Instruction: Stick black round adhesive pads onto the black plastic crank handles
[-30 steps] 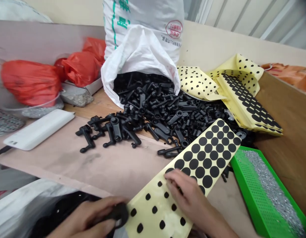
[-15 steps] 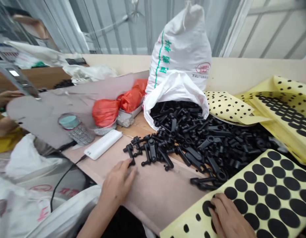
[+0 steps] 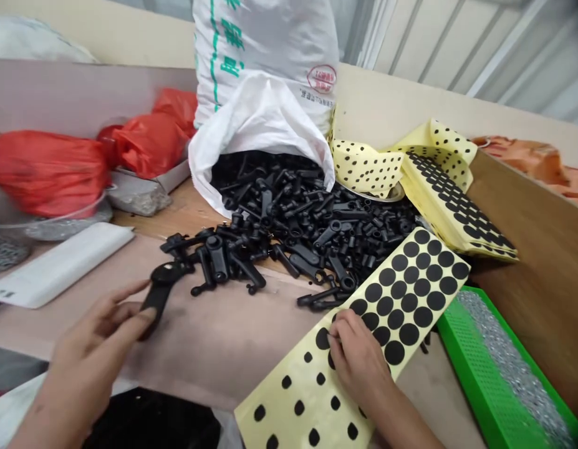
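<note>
Near the middle of the surface (image 3: 232,355), I have the left hand (image 3: 90,355) low at the near left with a black plastic lever (image 3: 158,292) held up in it. The lever's round head sits to the far right, and its shank runs down toward the near left to end at the thumb, so the long axis points back into the palm. The fingers (image 3: 130,290) are spread, and the thumb seems to pinch the lower end of the shank, though I can't see the whole grip from here. Well apart to the right, the right hand (image 3: 358,355) comes in from the near edge, its wrist low and its fingertips (image 3: 338,330) pressed together on a round black pad (image 3: 322,338). That pad lies on a yellow backing sheet (image 3: 279,424) whose long axis runs from near left to far right; I cannot tell whether it has lifted. Just beyond both hands, loose levers (image 3: 216,262) lie on the surface, below a heap of levers (image 3: 293,218) spilling from a white woven sack (image 3: 265,118). A green perforated tray (image 3: 489,374) sits at the near right.
</note>
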`<state>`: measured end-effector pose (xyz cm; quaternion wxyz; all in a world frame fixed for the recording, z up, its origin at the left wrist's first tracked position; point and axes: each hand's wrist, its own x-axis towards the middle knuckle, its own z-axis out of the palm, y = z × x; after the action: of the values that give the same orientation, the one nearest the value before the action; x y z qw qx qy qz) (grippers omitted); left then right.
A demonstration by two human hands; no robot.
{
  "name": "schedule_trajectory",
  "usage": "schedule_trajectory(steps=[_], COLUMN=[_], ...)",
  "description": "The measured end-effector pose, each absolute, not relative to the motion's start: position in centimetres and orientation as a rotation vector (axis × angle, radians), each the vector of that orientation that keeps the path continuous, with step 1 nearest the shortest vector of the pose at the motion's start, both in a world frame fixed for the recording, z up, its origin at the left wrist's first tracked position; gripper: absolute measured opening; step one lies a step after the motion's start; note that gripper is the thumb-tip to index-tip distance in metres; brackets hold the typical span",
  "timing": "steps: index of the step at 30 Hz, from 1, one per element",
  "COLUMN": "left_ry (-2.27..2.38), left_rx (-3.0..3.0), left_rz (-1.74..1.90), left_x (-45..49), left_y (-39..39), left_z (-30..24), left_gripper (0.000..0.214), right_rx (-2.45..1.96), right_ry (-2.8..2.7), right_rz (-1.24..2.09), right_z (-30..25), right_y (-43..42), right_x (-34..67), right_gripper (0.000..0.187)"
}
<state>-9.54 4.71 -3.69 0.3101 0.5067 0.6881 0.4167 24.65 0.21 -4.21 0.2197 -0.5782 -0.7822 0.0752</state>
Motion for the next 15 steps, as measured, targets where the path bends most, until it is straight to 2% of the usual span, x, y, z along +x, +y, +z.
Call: schedule_trajectory(steps=[10, 15], left_ry=[1.367, 1.133], left_rx=[1.010, 0.679], left_rz=[0.865, 0.824], left_x=[1.6, 2.8], left_y=[-0.2, 0.2], left_z=[-1.4, -1.4], left_gripper=[0.044, 0.052], right_rx=[-1.482, -1.444], right_ry=[-2.186, -2.038], right_rz=[0.311, 0.856], right_z=[-4.4, -2.7], right_y=[-0.9, -0.2], right_x=[24.4, 25.4], right_gripper=[0.017, 0.014])
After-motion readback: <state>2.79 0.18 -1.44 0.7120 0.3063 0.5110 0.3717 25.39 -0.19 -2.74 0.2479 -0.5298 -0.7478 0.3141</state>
